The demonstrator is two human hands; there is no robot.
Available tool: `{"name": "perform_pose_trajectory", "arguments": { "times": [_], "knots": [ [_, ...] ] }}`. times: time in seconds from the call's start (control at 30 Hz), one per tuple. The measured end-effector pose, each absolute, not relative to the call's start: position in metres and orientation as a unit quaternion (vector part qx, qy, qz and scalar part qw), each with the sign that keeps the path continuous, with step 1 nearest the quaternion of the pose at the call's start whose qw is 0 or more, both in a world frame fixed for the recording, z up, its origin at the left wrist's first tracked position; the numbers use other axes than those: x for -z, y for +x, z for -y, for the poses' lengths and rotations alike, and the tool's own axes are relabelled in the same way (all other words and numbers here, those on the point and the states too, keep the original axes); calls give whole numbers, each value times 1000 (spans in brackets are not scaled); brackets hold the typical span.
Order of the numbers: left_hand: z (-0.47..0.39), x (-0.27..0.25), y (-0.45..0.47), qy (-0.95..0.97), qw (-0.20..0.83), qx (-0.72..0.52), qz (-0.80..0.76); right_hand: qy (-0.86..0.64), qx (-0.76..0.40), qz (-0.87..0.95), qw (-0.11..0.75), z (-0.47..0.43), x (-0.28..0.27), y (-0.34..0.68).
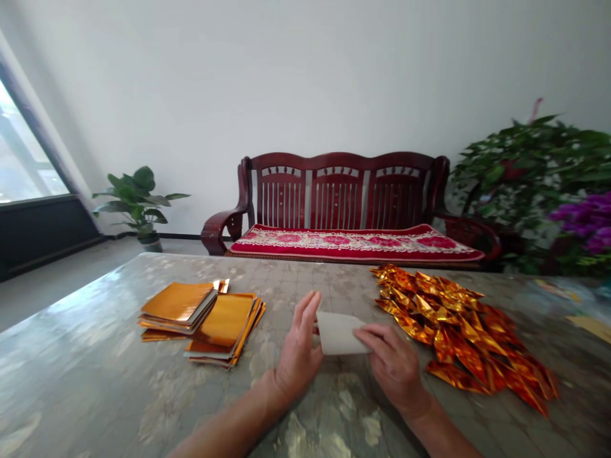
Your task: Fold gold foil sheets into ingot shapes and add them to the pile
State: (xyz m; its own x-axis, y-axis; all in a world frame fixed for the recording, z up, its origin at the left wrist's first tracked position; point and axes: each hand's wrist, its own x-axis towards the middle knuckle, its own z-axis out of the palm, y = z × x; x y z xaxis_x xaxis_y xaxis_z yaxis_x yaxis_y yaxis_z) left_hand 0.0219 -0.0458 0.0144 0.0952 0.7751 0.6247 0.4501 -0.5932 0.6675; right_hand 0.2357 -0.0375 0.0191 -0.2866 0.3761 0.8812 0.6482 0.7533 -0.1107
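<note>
Floral cover (356,241) on wooden bench (337,202); potted plant (139,194) left, purple flowers (592,219) right.

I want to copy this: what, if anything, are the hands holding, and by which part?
A pale sheet of paper. The right hand pinches its right end; the left hand is at its left edge, grip unclear.

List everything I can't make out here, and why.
All in the head view:
Pale sheet's far face: turned away.
Any right hand fingers behind it: hidden by the sheet.
Sofa's feet: hidden by the table.
Purple flowers: cut off by right edge.
Window: cut off by left edge.
</note>
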Motion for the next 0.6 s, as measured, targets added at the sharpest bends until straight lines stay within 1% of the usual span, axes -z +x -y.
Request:
{"name": "perform_pose_trajectory", "arguments": {
  "times": [0.07,0.13,0.17,0.23,0.3,0.4,0.47,0.6],
  "knots": [
    [42,-6,19,726,144,-536,-407,-293,167,815,472,39,-22,235],
    [37,3,15,746,144,-510,-403,-292,182,825,448,38,-20,235],
    [35,6,12,761,155,-477,-411,-301,180,829,435,37,-18,235],
    [33,10,6,788,161,-386,-452,-336,150,844,391,36,-14,235],
    [33,9,1,802,138,-320,-485,-388,93,860,320,37,-11,234],
    [39,1,-1,823,104,-286,-479,-446,32,865,227,39,-10,232],
    [44,-5,-1,834,102,-283,-463,-463,19,863,203,40,-10,230],
    [49,-7,1,847,120,-266,-445,-471,7,861,192,40,-10,229]
  ]
}}
